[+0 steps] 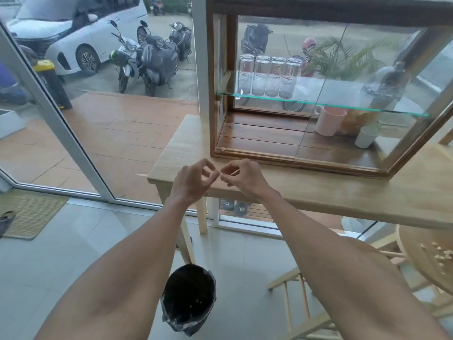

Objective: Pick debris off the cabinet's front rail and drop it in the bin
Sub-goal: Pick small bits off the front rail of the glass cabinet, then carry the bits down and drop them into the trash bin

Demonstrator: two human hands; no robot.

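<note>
A wood-framed glass cabinet point(326, 11) stands on a light wooden table point(343, 192). Its front rail point(306, 163) runs along the bottom, with a small pale knob or crumb point(222, 149) at its left end. Both hands hover just in front of the rail's left part, above the table edge. My right hand point(241, 176) pinches a thin pale stick point(231, 172) between thumb and fingers. My left hand point(196, 179) pinches at the stick's left tip, fingertips nearly touching the right hand's. A bin point(188, 298) lined with a black bag stands on the floor below, between my forearms.
Inside the cabinet, several glass jars point(268, 76) stand on a glass shelf; a pink mug point(329, 120) and a white cup point(366, 137) sit on its floor. A wooden chair point(301, 303) and a round table point(431, 256) with crumbs stand at the right. A glass wall is at the left.
</note>
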